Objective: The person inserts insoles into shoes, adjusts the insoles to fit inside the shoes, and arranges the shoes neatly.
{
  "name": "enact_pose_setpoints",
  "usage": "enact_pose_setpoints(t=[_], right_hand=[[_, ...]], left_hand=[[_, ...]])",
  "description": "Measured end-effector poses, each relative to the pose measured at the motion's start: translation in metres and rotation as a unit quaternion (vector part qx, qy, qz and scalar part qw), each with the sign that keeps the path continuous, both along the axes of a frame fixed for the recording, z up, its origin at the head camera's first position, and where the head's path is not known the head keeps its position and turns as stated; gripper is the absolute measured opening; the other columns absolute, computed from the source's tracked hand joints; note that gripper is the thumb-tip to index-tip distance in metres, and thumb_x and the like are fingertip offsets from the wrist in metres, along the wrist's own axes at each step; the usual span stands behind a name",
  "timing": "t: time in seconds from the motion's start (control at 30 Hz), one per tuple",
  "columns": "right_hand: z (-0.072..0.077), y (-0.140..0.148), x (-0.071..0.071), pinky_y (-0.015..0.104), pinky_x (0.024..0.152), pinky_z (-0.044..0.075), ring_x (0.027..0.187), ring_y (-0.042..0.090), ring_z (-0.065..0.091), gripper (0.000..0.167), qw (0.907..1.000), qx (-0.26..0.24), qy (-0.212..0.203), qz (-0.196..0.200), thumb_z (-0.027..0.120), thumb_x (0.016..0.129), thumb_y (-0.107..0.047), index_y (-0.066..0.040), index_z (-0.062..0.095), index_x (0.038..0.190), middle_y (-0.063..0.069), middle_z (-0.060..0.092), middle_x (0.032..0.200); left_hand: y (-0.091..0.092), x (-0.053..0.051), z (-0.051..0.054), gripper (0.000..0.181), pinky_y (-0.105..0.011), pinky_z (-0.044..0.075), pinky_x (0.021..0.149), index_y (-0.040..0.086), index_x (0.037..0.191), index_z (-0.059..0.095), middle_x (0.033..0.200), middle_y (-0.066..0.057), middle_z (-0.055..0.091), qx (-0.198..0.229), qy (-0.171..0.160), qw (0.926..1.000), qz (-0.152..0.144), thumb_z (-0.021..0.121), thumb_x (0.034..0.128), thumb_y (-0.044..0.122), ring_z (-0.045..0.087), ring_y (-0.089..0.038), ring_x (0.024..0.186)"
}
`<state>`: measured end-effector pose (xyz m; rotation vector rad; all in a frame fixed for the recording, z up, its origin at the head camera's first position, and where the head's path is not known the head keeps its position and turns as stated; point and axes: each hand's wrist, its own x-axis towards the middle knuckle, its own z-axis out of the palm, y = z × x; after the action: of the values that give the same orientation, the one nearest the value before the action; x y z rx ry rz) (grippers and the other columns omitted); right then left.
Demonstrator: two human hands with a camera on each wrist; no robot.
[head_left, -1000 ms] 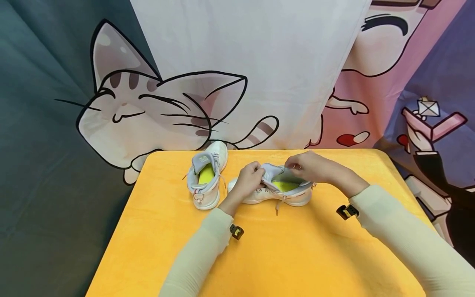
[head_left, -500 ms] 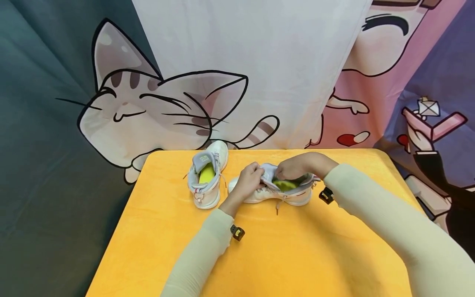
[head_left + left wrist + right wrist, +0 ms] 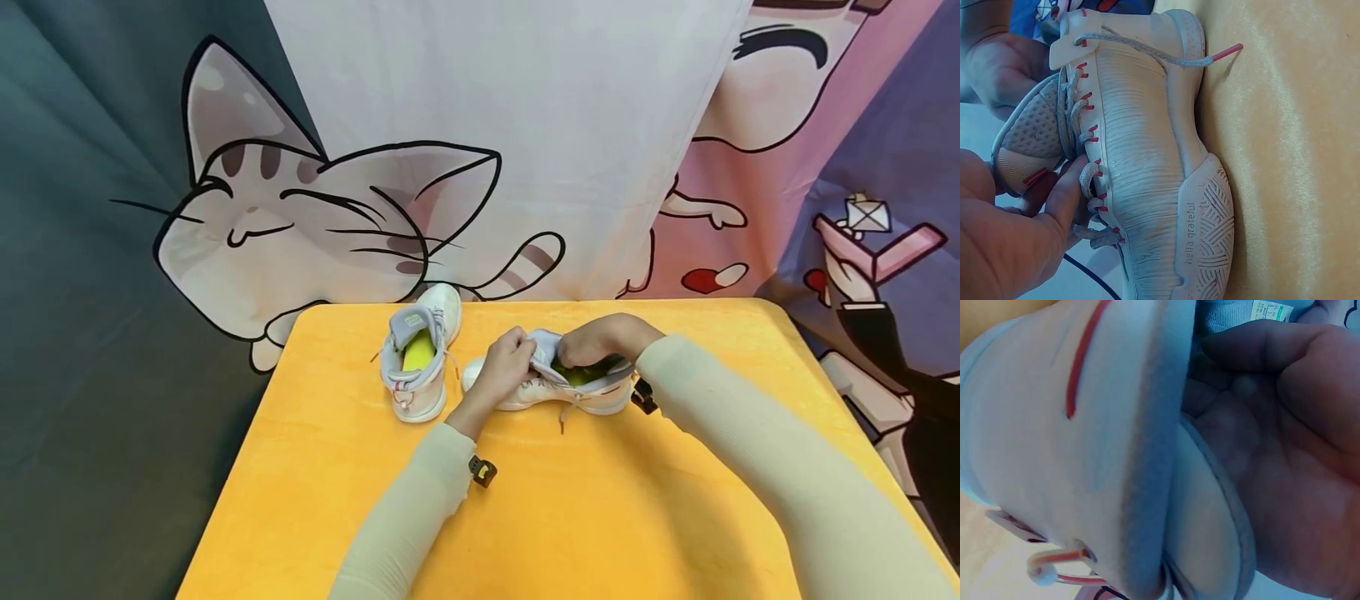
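Note:
A white lace-up sneaker (image 3: 606, 403) lies on the yellow table, toe to the left. My left hand (image 3: 507, 362) pinches its grey mesh tongue (image 3: 1034, 128) and holds it up, beside the laces (image 3: 1085, 125). My right hand (image 3: 594, 340) reaches into the shoe's opening, over a yellow-green insole (image 3: 581, 377) now in shadow. In the right wrist view the palm faces the heel (image 3: 1091, 444) and the fingertips are hidden inside, so whether they grip anything does not show. A loose lace (image 3: 1179, 59) hangs down the side.
The matching white sneaker (image 3: 420, 400) stands to the left, toe pointing away, with a bright yellow insole (image 3: 418, 353) inside. Behind the yellow table (image 3: 570, 517) hangs a cloth printed with a cartoon cat (image 3: 300, 217).
My right hand has moved left and down from the shoe's rim into its opening, shading the insole. The left hand keeps its hold on the tongue, almost still.

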<state>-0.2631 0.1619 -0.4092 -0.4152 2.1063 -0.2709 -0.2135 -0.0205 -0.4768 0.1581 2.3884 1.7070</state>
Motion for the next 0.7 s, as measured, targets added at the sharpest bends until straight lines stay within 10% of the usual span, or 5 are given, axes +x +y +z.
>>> enact_pose_setpoints(t=[0.7], right_hand=[[0.0,-0.004,0.008,0.029,0.069,0.04,0.073,0.015,0.049,0.025,0.9934,0.088,0.029,0.068,0.041,0.103,-0.023,-0.009,0.062,0.102,0.003,0.051,0.085]], left_hand=[[-0.001,0.008,0.004,0.027,-0.026,0.048,0.054,0.012,0.086,0.049,0.068,-0.004,0.054,-0.053,0.045,0.9975,-0.011,0.042,0.1083,0.024,0.056,-0.015,0.057]])
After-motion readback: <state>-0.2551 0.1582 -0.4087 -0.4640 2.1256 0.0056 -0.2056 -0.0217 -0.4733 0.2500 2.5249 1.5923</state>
